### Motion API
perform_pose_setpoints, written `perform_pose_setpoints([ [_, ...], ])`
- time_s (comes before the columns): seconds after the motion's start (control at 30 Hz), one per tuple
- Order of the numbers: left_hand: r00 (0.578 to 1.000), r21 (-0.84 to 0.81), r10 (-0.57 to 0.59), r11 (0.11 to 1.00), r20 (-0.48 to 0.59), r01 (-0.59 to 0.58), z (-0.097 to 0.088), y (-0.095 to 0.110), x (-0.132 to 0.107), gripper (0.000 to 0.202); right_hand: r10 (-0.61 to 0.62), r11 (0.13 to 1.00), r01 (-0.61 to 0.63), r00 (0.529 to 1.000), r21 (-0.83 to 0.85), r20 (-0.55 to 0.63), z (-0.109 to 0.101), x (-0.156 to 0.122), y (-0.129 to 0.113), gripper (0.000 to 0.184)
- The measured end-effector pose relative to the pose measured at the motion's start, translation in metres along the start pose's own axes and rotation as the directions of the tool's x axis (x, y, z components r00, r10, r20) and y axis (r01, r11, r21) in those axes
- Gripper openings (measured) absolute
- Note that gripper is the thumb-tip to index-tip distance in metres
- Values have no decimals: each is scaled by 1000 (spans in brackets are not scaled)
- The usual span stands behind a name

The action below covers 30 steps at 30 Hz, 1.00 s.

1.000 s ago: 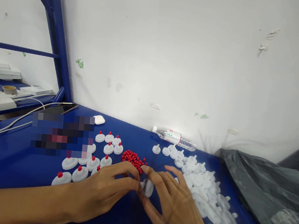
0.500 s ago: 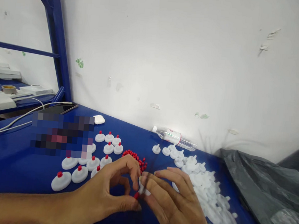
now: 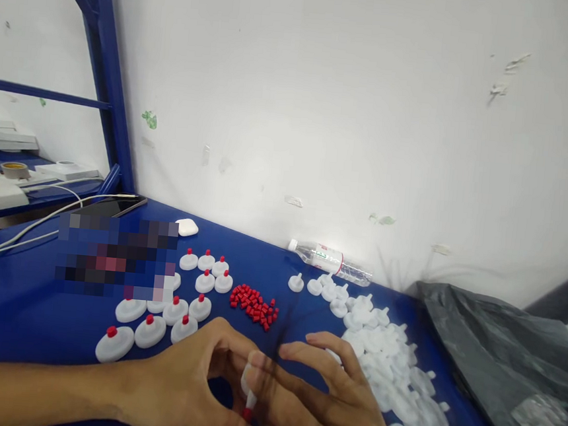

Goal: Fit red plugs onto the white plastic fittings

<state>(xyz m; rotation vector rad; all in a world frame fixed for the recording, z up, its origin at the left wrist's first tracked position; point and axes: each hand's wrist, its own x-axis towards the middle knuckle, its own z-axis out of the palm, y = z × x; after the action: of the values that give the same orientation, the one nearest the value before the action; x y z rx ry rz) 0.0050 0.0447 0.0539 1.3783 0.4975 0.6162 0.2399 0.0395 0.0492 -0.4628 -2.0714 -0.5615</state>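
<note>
both hands are down low at the near edge of the blue table [image 3: 17, 309], meeting in the middle. left hand [image 3: 183, 390] is curled tight, thumb + fingers pinched on a small white disc piece [image 3: 248, 383] w/ a red cap [image 3: 247, 413] showing at its lower end. right hand [image 3: 327, 402] is on the other side of it, fingers laid across the same piece, more stretched out than curled. it's motion-blurred there, so can't tell if the right is actually gripping or just pressing on it. the piece is off the table, between the fingertips of both hands, red end pointing down afaict. prob held close like that so both sets of fingers can work on it

layout looks sorted imo:
- capped discs [image 3: 177, 300] stand in loose rows on the left, red tips up
- loose red caps [image 3: 255, 305] are in a small heap just beyond the hands, dead centre, prob so either hand gets to them
- bare white discs [image 3: 385, 361] are heaped on the right, near the right hand

other stuff: water bottle [image 3: 329, 260] lying on its side by the wall, white earbud case [image 3: 186, 227] + phone [image 3: 110, 206] at the back left, crumpled grey plastic bag [image 3: 500, 351] far right
</note>
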Motion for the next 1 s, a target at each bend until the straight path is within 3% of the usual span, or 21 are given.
perform_pose_setpoints([
  [0.13, 999, 52, -25, 998, -27, 26, -7, -14, 1, 31, -1, 1000, 1, 1000, -16, 25, -3, 11, -2, 36],
  [0.23, 999, 101, -13, 995, -33, 17, -10, -24, 2, 27, -38, 998, 41, 998, -48, 57, -5, 19, -2, 47],
  [0.37, 998, 164, -12, 986, -60, 21, -9, -25, 2, 25, -72, 995, 79, 993, -69, 95, -5, 19, -1, 48],
  [0.5, 997, 220, 4, 975, -78, 13, -4, -16, 4, 41, 44, 999, -39, 989, -34, 139, -1, 8, 1, 25],
  [0.6, 978, 395, 9, 916, -208, 75, -1, -14, 3, 40, 167, 986, -160, 973, -54, 157, 2, 3, 4, 20],
  [0.7, 964, 611, 118, 790, -238, 54, -1, -23, -1, 35, 223, 970, -201, 957, -134, 184, 6, -2, 9, 23],
  [0.77, 949, 745, 279, 662, -143, -83, -1, -30, -4, 32, 262, 954, -212, 933, -213, 246, 10, -9, 12, 24],
  [0.87, 873, 878, 485, 399, 42, -264, 0, -36, -7, 29, 319, 929, -213, 877, -304, 360, 17, -26, 17, 25],
  [0.93, 841, 934, 533, 242, 97, -262, 0, -36, -8, 27, 360, 917, -238, 840, -321, 406, 21, -37, 20, 26],
  [1.0, 852, 971, 512, 126, 110, -201, -1, -33, -8, 24, 399, 905, -278, 813, -321, 423, 23, -43, 22, 26],
])
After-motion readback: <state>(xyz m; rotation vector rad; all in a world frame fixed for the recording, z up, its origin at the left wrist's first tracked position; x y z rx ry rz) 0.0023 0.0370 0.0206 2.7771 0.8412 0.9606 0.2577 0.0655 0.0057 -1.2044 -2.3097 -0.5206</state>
